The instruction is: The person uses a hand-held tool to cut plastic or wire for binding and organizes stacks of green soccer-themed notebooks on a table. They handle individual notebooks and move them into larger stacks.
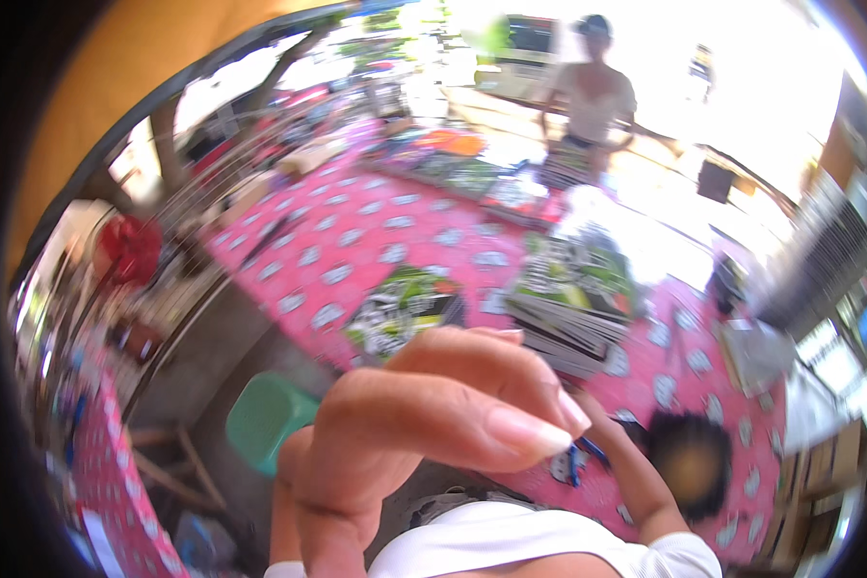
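My left hand (pixel 424 414) is raised very close to the camera and looms large. Its fingers are bent and stretch rightward, slightly apart, with no object visible in them. Farther down, my right hand (pixel 588 397) rests at the near edge of a stack of green-and-black covered books (pixel 573 299). The left fingertips partly cover it, so its own fingers are hidden. Left of the stack, another green-and-black book (pixel 405 310) lies on the pink patterned tablecloth (pixel 356 246), its near edge behind my left hand. Small blue items (pixel 580 462) lie beside my right forearm.
A green plastic stool (pixel 270 419) stands at the left below the table. On the table's right is a round black object with a tan middle (pixel 689 467). Colourful printed packs (pixel 453 164) line the far side, where a person (pixel 592 96) stands. Cardboard boxes (pixel 819 472) sit at the right.
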Motion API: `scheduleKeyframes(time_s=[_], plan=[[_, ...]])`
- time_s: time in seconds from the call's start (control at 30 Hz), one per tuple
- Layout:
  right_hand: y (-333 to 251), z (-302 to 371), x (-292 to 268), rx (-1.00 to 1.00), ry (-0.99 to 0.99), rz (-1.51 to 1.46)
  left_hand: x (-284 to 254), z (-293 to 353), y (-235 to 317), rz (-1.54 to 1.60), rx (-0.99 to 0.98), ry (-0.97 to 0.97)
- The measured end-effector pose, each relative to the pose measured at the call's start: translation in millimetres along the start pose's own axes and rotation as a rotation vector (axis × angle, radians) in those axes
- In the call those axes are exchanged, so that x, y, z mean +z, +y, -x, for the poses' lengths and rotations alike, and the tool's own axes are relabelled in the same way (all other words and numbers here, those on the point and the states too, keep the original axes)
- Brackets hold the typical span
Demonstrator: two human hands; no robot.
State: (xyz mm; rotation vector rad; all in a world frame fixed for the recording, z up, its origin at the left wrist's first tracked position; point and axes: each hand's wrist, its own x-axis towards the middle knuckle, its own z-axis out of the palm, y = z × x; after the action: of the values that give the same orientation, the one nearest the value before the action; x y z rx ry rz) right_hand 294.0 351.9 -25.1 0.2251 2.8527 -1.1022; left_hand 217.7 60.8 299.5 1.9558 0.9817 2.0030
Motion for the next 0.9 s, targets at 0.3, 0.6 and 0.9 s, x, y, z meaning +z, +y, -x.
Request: scheduleKeyframes(time_s=[0.3, 0.6, 0.9], plan=[[-12.0, 20.2, 1.5, 0.032, 0.043, 0.433, 80.6, -38.5, -13.2, 0.474, -0.291, -0.155], [-2.9, -11.4, 11.4, -0.137, 0.098, 0.439, 134.3, -35.3, 2.5, 0.617, -0.224, -0.017], [-21.2, -8.5, 12.3, -0.005, 0.091, 0.391, 89.4, -9.1, -4.6, 0.601, -0.252, -0.175]])
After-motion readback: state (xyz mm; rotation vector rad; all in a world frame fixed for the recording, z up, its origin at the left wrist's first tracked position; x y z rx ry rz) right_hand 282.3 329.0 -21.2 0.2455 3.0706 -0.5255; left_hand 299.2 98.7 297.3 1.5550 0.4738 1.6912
